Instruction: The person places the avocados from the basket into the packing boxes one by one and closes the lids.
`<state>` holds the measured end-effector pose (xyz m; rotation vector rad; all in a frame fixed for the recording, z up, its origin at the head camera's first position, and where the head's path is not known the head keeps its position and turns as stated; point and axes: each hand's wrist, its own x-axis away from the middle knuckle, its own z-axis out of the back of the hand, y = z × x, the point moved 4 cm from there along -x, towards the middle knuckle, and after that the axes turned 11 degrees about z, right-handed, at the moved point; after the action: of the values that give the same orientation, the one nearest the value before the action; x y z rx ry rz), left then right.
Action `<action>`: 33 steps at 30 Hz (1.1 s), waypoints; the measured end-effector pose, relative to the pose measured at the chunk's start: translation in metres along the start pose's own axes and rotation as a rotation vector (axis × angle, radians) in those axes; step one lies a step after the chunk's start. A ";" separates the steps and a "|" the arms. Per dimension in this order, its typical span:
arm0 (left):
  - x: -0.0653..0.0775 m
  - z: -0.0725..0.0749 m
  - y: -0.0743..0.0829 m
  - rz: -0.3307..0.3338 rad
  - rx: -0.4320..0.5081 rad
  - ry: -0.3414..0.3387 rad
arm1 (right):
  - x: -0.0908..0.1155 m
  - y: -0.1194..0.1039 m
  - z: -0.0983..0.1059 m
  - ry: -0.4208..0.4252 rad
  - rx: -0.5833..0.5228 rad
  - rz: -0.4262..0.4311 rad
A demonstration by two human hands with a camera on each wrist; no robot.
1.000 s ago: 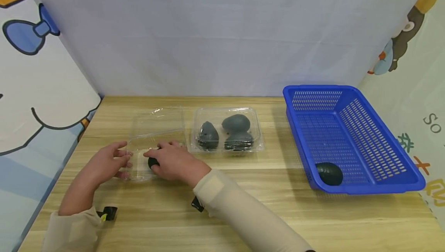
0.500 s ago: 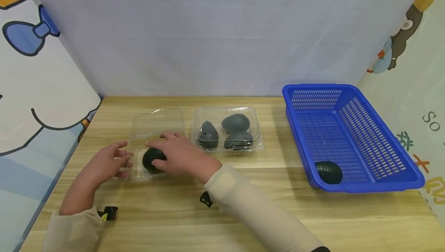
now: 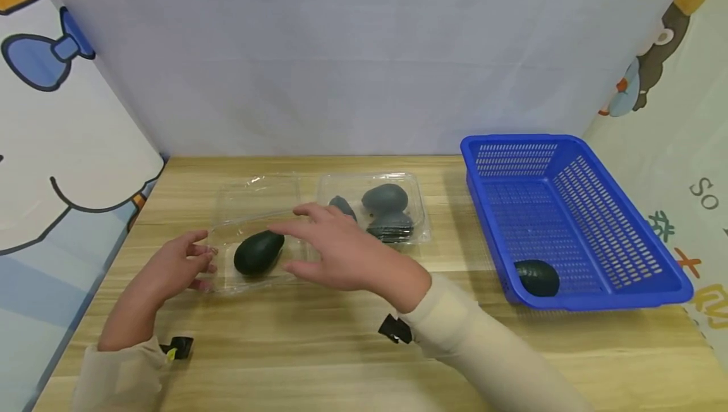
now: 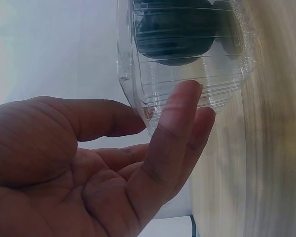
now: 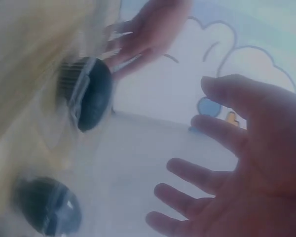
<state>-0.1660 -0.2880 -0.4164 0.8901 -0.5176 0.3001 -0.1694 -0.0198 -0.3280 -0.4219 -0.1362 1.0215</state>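
Observation:
An open clear plastic clamshell box [image 3: 227,282] lies at the left of the table, its lid tipped back. One dark green avocado [image 3: 258,253] rests on its side within. My left hand [image 3: 181,266] touches the box's left side: in the left wrist view, the thumb meets the rim and straight fingers [image 4: 175,123] lie along the ribbed wall. Just right of the avocado, my right hand [image 3: 347,251] is spread and holds nothing; the right wrist view shows its fingers [image 5: 192,173] apart.
A second clear box [image 3: 422,210] holding three avocados stands right of the first, partly behind my right hand. The blue perforated basket [image 3: 495,235] at the right has one avocado [image 3: 536,278] in its near left corner. A white cloth [image 3: 341,58] hangs behind the table.
My right hand had the avocado under its fingers in the left box; it has released it and drawn away to the right. My left hand has stayed at the box's side.

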 end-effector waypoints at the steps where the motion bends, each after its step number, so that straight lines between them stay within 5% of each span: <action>1: 0.000 0.000 0.000 0.000 -0.002 0.000 | 0.005 0.000 0.004 0.005 -0.007 0.003; 12: -0.001 0.001 0.000 -0.007 -0.017 0.002 | 0.045 -0.002 0.039 0.036 0.047 -0.016; 33: -0.002 0.001 -0.003 0.003 -0.008 -0.001 | 0.124 0.052 0.078 0.143 0.156 -0.205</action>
<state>-0.1665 -0.2902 -0.4185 0.8817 -0.5210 0.2996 -0.1700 0.1304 -0.2883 -0.3302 0.0287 0.7915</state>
